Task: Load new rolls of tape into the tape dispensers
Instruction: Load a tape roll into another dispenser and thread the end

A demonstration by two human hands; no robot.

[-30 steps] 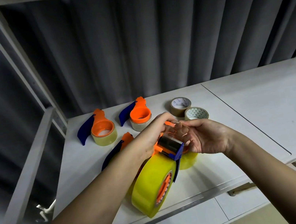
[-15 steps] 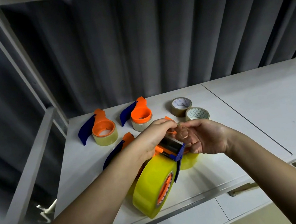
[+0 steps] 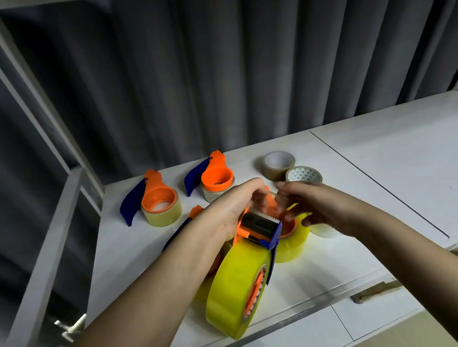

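The left hand grips the head of the tape dispenser, held above the desk with the yellow roll already mounted. The right hand pinches what appears to be the clear tape end at the serrated blade — blurred, so uncertain. Draw the end straight over the roller, flat and centred — avoid the teeth

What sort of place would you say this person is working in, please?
Probably a packing or stockroom workbench: a white table inside a white metal frame, grey corrugated wall behind, with several orange-and-blue tape dispensers and loose tape rolls laid out.
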